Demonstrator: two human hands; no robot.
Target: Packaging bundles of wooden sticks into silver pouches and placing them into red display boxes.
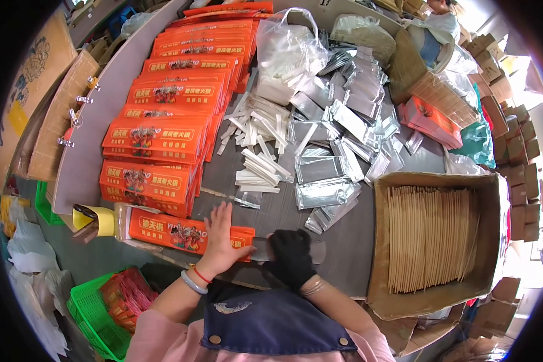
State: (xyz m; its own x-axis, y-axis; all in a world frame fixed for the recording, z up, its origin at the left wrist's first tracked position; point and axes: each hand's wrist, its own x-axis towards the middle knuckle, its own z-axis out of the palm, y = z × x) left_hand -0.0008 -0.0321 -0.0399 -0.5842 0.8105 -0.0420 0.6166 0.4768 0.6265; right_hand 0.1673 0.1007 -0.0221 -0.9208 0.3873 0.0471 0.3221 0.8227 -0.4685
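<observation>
My bare left hand [218, 241] lies on an orange printed paper sleeve [169, 230] at the table's near edge, its fingers stretched out and its palm by the sleeve's right end. Just to the right is my right hand [292, 258] in a black glove, fingers curled with the thumb toward that end. A greyish, shiny flat strip [321, 252] shows beside the gloved fingers; whether they grip it is hidden. Left of the sleeve stands a yellow holder [102, 222]. Behind, orange sleeves [157, 142] form long overlapping stacks.
White paper-wrapped sticks [259, 169] and silver packets [323, 181] are heaped mid-table near a clear plastic bag [289, 54]. At right, a cardboard box [380, 241] holds many wooden chopsticks [431, 235]. A green basket [87, 301] with orange packs stands below left.
</observation>
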